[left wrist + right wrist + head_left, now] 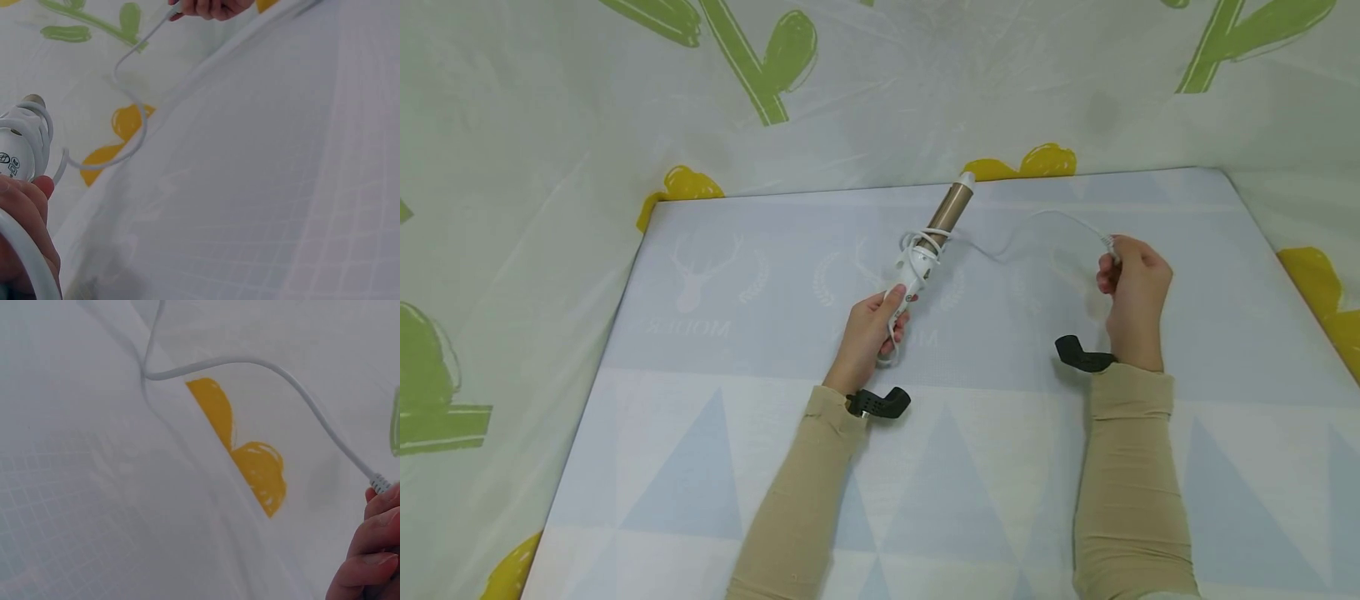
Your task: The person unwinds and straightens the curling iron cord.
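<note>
My left hand (871,335) grips the white handle of a curling iron (951,208) with a gold-brown barrel and a white tip. The iron slants up and to the right over the table. Several loops of its white cord (925,237) wrap the base of the barrel and the handle. From there the cord runs slack to the right, with a bend in it, as the right wrist view shows the cord (250,360). My right hand (1138,283) holds the cord's end by its ribbed sleeve (379,483); the plug itself is hidden inside the fingers.
A table (685,450) with a pale blue and white patterned cover lies under both hands. Behind it hangs a whitish sheet (925,100) with green and yellow plant prints. Black wrist mounts (880,403) sit on both wrists over tan sleeves.
</note>
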